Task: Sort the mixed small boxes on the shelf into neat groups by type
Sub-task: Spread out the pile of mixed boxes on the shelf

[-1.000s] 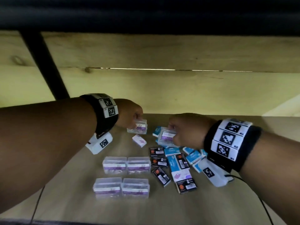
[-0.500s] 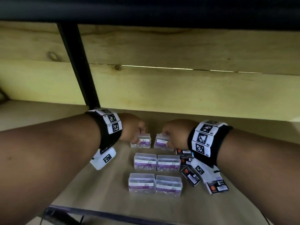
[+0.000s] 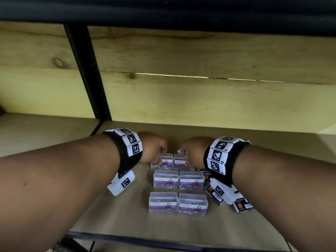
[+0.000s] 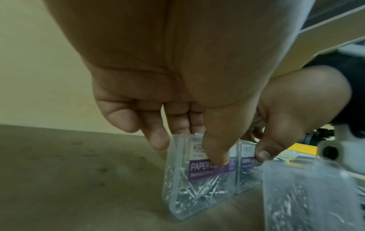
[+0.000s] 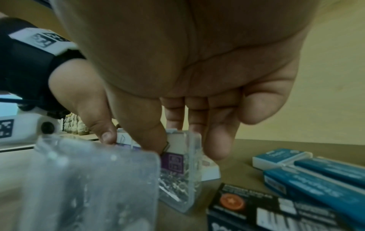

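Observation:
Two clear paper clip boxes with purple labels stand side by side at the back of a block of such boxes on the wooden shelf [image 3: 127, 224]. My left hand [image 3: 160, 158] pinches the left back box [image 3: 166, 160] between thumb and fingers; in the left wrist view that box [image 4: 197, 184] touches the shelf. My right hand [image 3: 184, 157] pinches the right back box [image 3: 179, 162], which the right wrist view [image 5: 183, 175] shows standing on the shelf. In front of them two more rows of clear boxes [image 3: 178, 180] stand in pairs.
Black boxes with an orange dot [image 3: 242, 206] lie to the right, partly under my right wrist. Blue boxes [image 5: 316, 176] and a black box [image 5: 266, 209] show beside my right hand. A wooden back wall [image 3: 181, 106] and a black upright post [image 3: 87, 70] close off the shelf.
Both hands carried their clear boxes left and down, and now hold them standing on the shelf behind the two rows. The head view swung left.

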